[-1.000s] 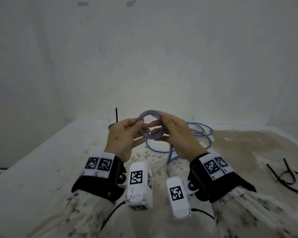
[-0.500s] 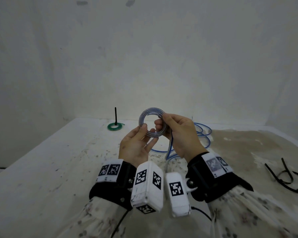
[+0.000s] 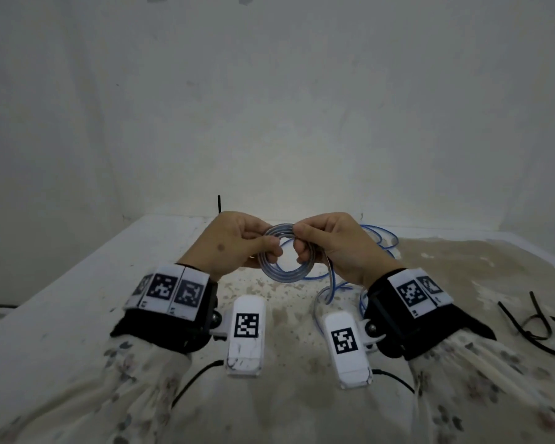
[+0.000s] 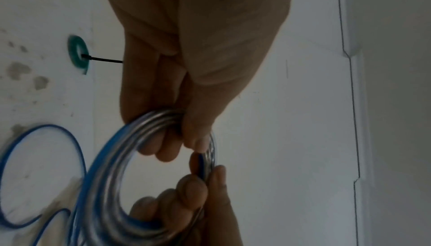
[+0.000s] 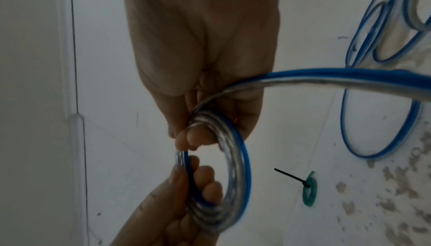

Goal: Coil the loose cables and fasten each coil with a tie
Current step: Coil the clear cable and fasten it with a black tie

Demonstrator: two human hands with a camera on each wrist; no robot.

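Fingers of the left hand (image 3: 234, 243) and right hand (image 3: 337, 243) pinch the coil (image 3: 282, 256) at 9 and 3 o'clock above the table (image 3: 77, 302), preventing unwinding; ties (image 3: 535, 325) wait at 3 o'clock.

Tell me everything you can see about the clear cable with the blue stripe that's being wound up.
The clear blue-striped cable looks like glossy flexible plastic. Several turns form a small round coil held above the table, with no tie on it that shows. The left hand grips one side and the right hand the other. A loose length runs from the right hand down to more unwound loops lying on the stained white table.
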